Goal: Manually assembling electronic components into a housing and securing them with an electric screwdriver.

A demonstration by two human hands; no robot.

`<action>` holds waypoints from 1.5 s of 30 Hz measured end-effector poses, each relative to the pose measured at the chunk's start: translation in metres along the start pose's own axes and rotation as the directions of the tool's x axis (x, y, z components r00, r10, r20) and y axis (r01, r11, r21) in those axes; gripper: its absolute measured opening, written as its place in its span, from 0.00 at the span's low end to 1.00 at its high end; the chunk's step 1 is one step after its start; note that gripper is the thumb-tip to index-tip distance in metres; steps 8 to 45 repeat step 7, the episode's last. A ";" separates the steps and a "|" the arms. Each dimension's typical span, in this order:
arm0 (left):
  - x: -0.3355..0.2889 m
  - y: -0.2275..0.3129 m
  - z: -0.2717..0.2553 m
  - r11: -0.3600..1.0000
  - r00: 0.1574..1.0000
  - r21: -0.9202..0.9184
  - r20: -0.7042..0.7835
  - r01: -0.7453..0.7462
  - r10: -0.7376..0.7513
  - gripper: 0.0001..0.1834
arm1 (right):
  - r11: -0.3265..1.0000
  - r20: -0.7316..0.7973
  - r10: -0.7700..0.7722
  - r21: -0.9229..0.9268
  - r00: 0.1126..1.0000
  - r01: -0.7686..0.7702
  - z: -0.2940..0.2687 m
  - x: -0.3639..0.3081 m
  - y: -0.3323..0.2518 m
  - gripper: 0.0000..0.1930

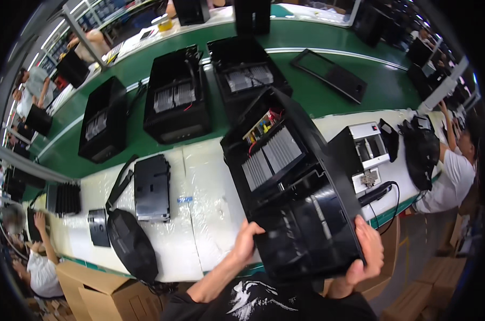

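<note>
A large black open housing [317, 224] is gripped between my two hands, tilted over the near edge of the white-topped bench. My left hand [246, 242] closes on its lower left edge, with the thumb along the rim. On the lower right side, my right hand [367, 251] wraps round the edge. Inside the housing sit silver finned heat sinks [273, 159]. A circuit board with coloured parts [262, 128] and red wires shows beside them. The housing's far end overlaps another black housing [248, 80] in view; I cannot tell whether they touch.
More black housings [175, 99] and a black frame [333, 75] lie on the green conveyor. The bench holds a black panel [152, 187], a black pouch [131, 243], a silver-fronted device [368, 144] and a corded tool [376, 193]. An open carton [106, 289] stands below; co-workers sit either side.
</note>
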State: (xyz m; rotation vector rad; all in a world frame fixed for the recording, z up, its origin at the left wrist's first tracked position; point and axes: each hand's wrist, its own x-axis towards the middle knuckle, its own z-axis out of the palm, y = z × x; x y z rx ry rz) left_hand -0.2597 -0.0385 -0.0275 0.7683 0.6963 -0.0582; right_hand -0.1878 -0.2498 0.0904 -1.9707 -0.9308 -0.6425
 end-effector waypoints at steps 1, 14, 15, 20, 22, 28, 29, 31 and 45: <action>-0.008 0.000 0.017 0.998 1.000 -0.060 0.028 -0.009 0.010 0.26 | 0.982 0.022 -0.187 -0.011 0.982 0.187 -0.011 0.011 0.002 0.29; 0.015 0.008 0.069 0.999 0.963 0.011 0.267 -0.032 0.028 0.27 | 0.842 -0.262 -0.536 -0.224 0.802 0.490 -0.029 0.057 0.014 0.31; 0.015 0.008 0.069 0.999 0.963 0.011 0.267 -0.032 0.028 0.27 | 0.842 -0.262 -0.536 -0.224 0.802 0.490 -0.029 0.057 0.014 0.31; 0.015 0.008 0.069 0.999 0.963 0.011 0.267 -0.032 0.028 0.27 | 0.842 -0.262 -0.536 -0.224 0.802 0.490 -0.029 0.057 0.014 0.31; 0.015 0.008 0.069 0.999 0.963 0.011 0.267 -0.032 0.028 0.27 | 0.842 -0.262 -0.536 -0.224 0.802 0.490 -0.029 0.057 0.014 0.31; 0.015 0.008 0.069 0.999 0.963 0.011 0.267 -0.032 0.028 0.27 | 0.842 -0.262 -0.536 -0.224 0.802 0.490 -0.029 0.057 0.014 0.31; 0.015 0.008 0.069 0.999 0.963 0.011 0.267 -0.032 0.028 0.27 | 0.842 -0.262 -0.536 -0.224 0.802 0.490 -0.029 0.057 0.014 0.31; 0.015 0.008 0.069 0.999 0.963 0.011 0.267 -0.032 0.028 0.27 | 0.842 -0.262 -0.536 -0.224 0.802 0.490 -0.029 0.057 0.014 0.31; 0.015 0.008 0.069 0.999 0.963 0.011 0.267 -0.032 0.028 0.27 | 0.842 -0.262 -0.536 -0.224 0.802 0.490 -0.029 0.057 0.014 0.31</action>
